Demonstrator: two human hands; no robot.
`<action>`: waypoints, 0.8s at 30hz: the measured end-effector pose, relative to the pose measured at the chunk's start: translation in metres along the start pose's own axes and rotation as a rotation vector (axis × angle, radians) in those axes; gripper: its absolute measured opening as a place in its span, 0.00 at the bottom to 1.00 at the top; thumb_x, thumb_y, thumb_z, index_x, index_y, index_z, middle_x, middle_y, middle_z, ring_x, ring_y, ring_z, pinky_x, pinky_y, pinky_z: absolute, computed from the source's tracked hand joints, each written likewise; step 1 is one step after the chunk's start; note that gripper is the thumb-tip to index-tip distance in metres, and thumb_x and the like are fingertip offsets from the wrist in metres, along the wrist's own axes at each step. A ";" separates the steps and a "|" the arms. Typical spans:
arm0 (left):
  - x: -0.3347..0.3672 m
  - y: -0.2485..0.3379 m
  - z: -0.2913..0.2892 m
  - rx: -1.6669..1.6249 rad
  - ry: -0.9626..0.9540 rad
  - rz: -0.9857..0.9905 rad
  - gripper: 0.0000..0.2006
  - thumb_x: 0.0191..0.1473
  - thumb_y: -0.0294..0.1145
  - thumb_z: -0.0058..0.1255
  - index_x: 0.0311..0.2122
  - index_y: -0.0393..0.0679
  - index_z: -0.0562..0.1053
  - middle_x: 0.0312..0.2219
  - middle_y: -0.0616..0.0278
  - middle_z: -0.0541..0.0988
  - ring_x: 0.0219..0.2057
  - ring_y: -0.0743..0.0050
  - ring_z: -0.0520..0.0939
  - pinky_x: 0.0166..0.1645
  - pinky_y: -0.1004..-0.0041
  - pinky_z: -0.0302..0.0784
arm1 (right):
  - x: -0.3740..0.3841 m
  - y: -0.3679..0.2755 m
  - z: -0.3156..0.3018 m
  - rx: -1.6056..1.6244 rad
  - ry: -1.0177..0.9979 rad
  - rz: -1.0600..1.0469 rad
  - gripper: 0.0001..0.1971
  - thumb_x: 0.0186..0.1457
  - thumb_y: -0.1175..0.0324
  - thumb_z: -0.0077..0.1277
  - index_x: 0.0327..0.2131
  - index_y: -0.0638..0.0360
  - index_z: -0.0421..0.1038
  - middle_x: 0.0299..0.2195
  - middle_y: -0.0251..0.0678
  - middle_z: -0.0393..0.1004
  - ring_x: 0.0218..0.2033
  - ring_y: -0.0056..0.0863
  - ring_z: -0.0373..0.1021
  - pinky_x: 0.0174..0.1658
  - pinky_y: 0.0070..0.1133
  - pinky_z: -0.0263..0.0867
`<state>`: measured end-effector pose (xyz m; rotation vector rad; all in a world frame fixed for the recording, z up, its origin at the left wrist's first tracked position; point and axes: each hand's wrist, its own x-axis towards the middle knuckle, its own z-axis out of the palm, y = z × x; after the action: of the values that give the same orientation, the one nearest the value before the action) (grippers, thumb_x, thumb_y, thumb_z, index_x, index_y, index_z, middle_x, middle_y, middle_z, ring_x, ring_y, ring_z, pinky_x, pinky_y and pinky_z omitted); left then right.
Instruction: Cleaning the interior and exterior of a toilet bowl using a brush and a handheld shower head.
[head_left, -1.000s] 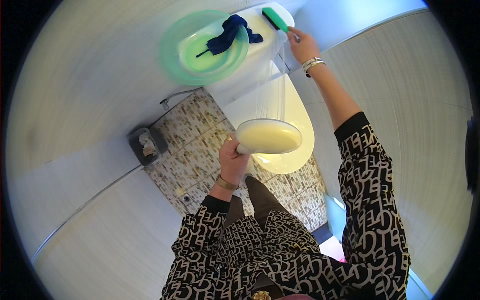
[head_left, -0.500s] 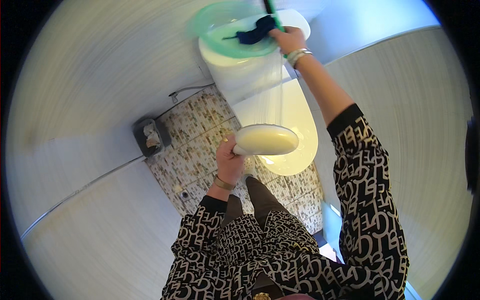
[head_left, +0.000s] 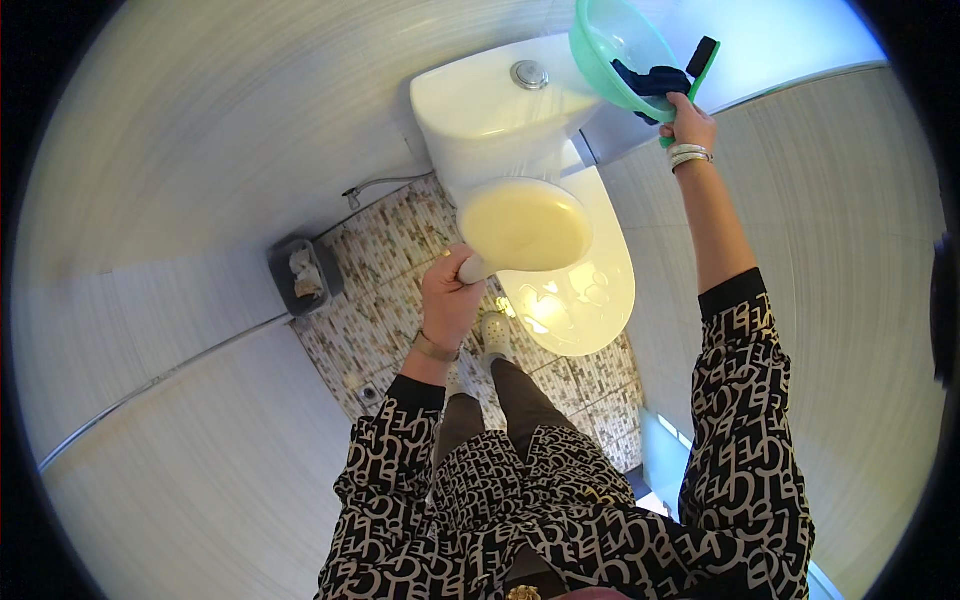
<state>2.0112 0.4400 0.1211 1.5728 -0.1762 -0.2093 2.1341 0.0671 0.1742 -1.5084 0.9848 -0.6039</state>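
My left hand (head_left: 450,290) is closed round the handle of a white shower head (head_left: 525,225), its broad back toward me. Fine water streams come from the head's far side toward the toilet tank (head_left: 460,95). At the far right my right hand (head_left: 690,122) grips the rim of a light green plastic basin (head_left: 600,65). A dark blue cloth (head_left: 655,80) hangs over that rim beside the fingers. A green brush (head_left: 705,65) with black bristles sticks up at the same hand; whether the fingers also clasp its handle I cannot tell.
The toilet's closed white lid (head_left: 585,300) is wet, with puddles. A round flush button (head_left: 530,74) sits on the tank. To the left stands a grey bin (head_left: 300,275) with crumpled paper, near a wall hose (head_left: 385,180). Mosaic-patterned tiles (head_left: 385,240) cover the floor.
My right hand has carried the basin, cloth and brush rightward off the tank top, uncovering the flush button. My left hand has raised and tilted the shower head toward the tank.
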 end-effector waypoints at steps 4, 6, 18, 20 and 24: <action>-0.006 -0.005 -0.001 0.078 0.017 -0.100 0.12 0.42 0.16 0.48 0.35 0.39 0.73 0.26 0.65 0.75 0.28 0.78 0.74 0.35 0.78 0.69 | -0.017 -0.004 0.009 -0.035 -0.004 -0.031 0.15 0.41 0.66 0.56 0.29 0.72 0.73 0.14 0.35 0.67 0.09 0.22 0.62 0.13 0.19 0.57; -0.010 -0.010 -0.001 0.043 0.016 -0.161 0.11 0.42 0.16 0.49 0.34 0.39 0.73 0.25 0.66 0.75 0.28 0.78 0.74 0.35 0.78 0.69 | -0.018 -0.003 0.013 -0.078 -0.014 -0.079 0.17 0.41 0.64 0.56 0.32 0.71 0.74 0.14 0.34 0.68 0.09 0.21 0.62 0.14 0.19 0.58; -0.034 -0.011 -0.013 -0.069 0.064 -0.103 0.10 0.43 0.14 0.48 0.33 0.38 0.73 0.25 0.68 0.74 0.28 0.82 0.72 0.34 0.79 0.67 | 0.024 0.021 0.049 -0.540 0.127 -0.225 0.23 0.41 0.56 0.53 0.34 0.70 0.74 0.31 0.55 0.74 0.34 0.48 0.72 0.42 0.31 0.66; -0.031 -0.015 -0.017 -0.030 0.045 -0.119 0.12 0.42 0.13 0.47 0.34 0.38 0.73 0.26 0.68 0.75 0.29 0.82 0.72 0.36 0.80 0.67 | 0.024 0.023 0.050 -0.528 0.067 -0.164 0.26 0.41 0.53 0.54 0.35 0.70 0.73 0.30 0.55 0.75 0.33 0.47 0.72 0.42 0.30 0.66; -0.035 -0.023 -0.035 0.004 0.075 -0.132 0.13 0.42 0.13 0.47 0.35 0.38 0.73 0.27 0.68 0.75 0.30 0.82 0.72 0.37 0.80 0.67 | -0.035 0.020 0.055 -0.370 0.069 -0.147 0.34 0.45 0.45 0.53 0.43 0.71 0.69 0.26 0.49 0.76 0.27 0.34 0.75 0.36 0.24 0.68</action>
<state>1.9854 0.4828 0.0992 1.5950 -0.0141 -0.2529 2.1569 0.1270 0.1502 -1.9101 1.0872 -0.6031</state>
